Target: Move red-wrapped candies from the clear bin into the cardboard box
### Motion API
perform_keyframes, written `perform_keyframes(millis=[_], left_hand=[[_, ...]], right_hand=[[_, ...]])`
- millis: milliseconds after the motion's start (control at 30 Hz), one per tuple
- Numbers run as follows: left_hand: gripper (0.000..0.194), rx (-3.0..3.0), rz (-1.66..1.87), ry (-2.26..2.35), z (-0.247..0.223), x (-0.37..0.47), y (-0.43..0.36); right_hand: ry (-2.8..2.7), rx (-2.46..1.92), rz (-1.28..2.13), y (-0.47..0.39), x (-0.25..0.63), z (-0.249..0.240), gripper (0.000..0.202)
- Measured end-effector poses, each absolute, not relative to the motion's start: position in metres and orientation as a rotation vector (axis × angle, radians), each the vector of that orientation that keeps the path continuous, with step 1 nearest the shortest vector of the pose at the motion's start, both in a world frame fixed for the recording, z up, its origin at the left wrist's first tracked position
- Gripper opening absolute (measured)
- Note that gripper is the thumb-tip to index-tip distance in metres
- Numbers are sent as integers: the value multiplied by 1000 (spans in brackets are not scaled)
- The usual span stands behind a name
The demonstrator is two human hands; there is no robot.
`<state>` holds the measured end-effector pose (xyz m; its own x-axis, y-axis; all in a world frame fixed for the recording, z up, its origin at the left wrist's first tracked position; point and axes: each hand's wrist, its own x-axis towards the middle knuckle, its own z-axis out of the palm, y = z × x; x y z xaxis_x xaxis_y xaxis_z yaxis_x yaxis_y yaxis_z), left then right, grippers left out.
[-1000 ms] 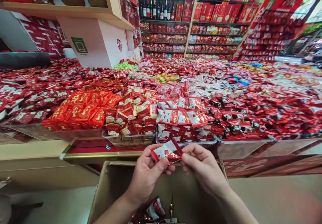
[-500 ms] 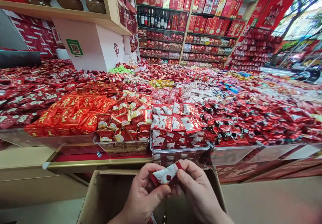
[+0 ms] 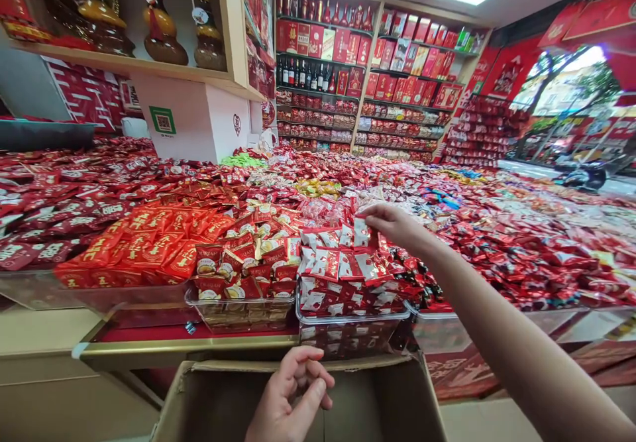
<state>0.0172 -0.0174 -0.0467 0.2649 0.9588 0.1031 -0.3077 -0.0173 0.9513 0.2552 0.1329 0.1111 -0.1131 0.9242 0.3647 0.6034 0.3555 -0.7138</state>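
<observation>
Your right hand (image 3: 392,224) reaches out over the worktop (image 3: 189,342), and its fingers (image 3: 370,215) are pinched together on a small red and white candy packet (image 3: 362,231). The packet hangs just under your fingertips, right at the back of a pile of the same red and white packets (image 3: 342,263). It touches, or nearly touches, the top of that pile; you cannot tell which. The pile fills a clear plastic tray (image 3: 348,319) at the front edge of the worktop.

Your left hand (image 3: 293,402) is low and close to you, above the open cardboard box (image 3: 392,395). Its fingers (image 3: 311,370) are curled loosely, a little apart, and hold nothing. The packet is well apart from this hand.

To the left of the red and white pile sits another clear tray (image 3: 238,313) with red packets that show a round snack picture. Further left lies a heap of bright orange-red packets (image 3: 154,243). To the right of your arm are dark red and black sweets (image 3: 422,283). Many more red sweets cover the rest of the worktop. Behind them stand shelves (image 3: 397,51) full of red boxes and bottles.
</observation>
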Motion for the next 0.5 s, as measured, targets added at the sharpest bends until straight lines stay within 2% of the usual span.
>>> perform_keyframes(millis=[167,300,433,500], left_hand=[[33,1194,1156,741,-61,17,-15],[37,1221,1108,747,-64,16,-14],[37,1270,1056,764,-71,13,-11],[38,1294,1006,773,-78,12,-9]], right_hand=[[-1951,-1409,533,157,247,93,9],[-1919,-1470,362,154,243,91,6],[-1793,-1400,121,107,227,109,15],[-1823,-1167,104,60,217,112,22]])
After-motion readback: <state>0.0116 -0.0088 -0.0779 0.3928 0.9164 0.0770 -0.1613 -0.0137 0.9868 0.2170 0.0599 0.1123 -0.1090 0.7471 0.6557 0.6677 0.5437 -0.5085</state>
